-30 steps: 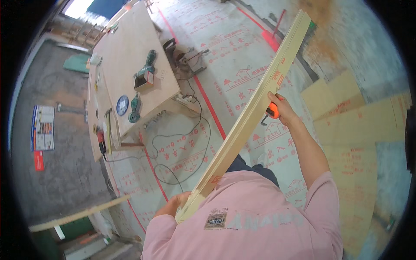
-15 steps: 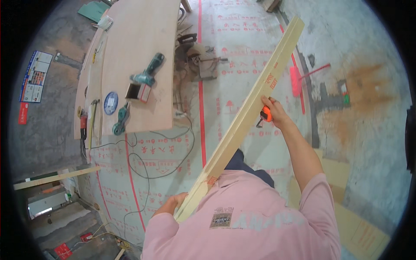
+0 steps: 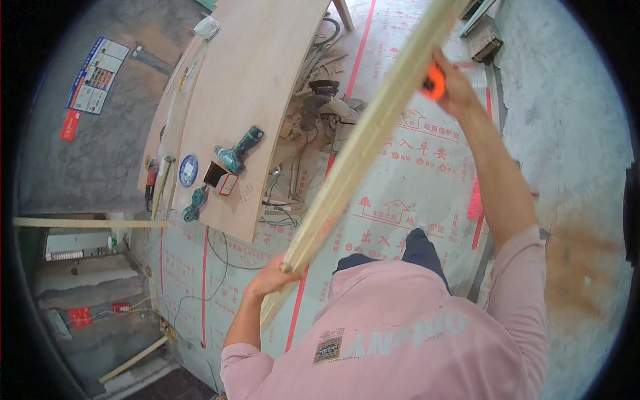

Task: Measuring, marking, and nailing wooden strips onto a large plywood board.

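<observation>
A long pale wooden strip slants across the view, from near my chest up to the far right. Its lower end is gripped by my left hand, whose fingers wrap round the edge. Farther up, my right hand is closed at the strip's right side, slightly blurred. An orange tape measure sits in that hand, pressed close to the wood. Part of the right fingers is hidden behind the strip.
Left of the strip stands a plywood-topped workbench with a teal cordless drill, an open small box, and a teal tool. A circular saw and cables lie beside it. A pink broom head rests at right.
The strip has been raised and shifted away from my chest, both hands moving forward with it. My view has turned, and the workbench now appears farther right.
</observation>
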Demonstrator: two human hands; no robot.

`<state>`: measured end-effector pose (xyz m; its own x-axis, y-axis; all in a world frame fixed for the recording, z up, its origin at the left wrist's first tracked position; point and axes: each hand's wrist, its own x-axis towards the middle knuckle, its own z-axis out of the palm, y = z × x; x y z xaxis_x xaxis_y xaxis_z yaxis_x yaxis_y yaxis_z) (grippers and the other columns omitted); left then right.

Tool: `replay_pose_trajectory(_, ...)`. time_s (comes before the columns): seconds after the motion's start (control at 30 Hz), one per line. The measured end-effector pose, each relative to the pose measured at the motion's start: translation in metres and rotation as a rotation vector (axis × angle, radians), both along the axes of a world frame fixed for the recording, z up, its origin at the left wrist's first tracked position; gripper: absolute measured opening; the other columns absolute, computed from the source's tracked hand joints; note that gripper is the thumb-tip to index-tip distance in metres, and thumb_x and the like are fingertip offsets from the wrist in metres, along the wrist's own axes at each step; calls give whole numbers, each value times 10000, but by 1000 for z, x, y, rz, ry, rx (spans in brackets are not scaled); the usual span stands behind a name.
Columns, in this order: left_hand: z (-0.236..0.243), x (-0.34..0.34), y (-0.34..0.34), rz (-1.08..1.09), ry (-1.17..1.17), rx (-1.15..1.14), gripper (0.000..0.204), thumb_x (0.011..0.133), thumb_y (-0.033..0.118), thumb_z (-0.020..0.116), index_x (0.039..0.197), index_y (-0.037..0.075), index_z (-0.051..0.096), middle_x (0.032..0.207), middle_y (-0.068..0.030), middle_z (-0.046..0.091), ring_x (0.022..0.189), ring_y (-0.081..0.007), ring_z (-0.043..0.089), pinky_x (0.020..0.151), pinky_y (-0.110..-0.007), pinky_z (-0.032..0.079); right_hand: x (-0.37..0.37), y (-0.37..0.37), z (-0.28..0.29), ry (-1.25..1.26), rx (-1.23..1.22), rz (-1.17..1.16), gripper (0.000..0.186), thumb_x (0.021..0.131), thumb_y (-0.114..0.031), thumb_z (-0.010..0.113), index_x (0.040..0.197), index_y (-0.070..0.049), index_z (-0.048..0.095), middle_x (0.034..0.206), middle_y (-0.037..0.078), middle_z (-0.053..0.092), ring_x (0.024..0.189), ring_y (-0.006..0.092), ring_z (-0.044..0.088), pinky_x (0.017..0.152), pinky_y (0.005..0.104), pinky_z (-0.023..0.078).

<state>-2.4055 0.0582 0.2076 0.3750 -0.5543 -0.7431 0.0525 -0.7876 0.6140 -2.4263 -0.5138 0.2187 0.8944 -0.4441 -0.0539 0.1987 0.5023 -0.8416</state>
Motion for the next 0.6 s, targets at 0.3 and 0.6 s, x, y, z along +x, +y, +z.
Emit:
replay_pose_trajectory(0.3,176,45,-146,636,-898,-291,400,907,124,785,1255,-15,643,1057,-77,705,979,-146,667,839,-322,550,78,23,-10,-245,-514,542,368,973,-328,695,1238,-73,689,919,27,709,772,123,661,565,280,530)
replay_pose_trajectory(0.6,340,131,-162,647,-863,-874,806,932,500,606,1466,-54,367,1054,-187,586,989,-299,625,979,-430,476,69,61,-160,131,-1054,955,343,866,-345,821,1050,-64,752,919,71,742,755,126,647,662,324,545)
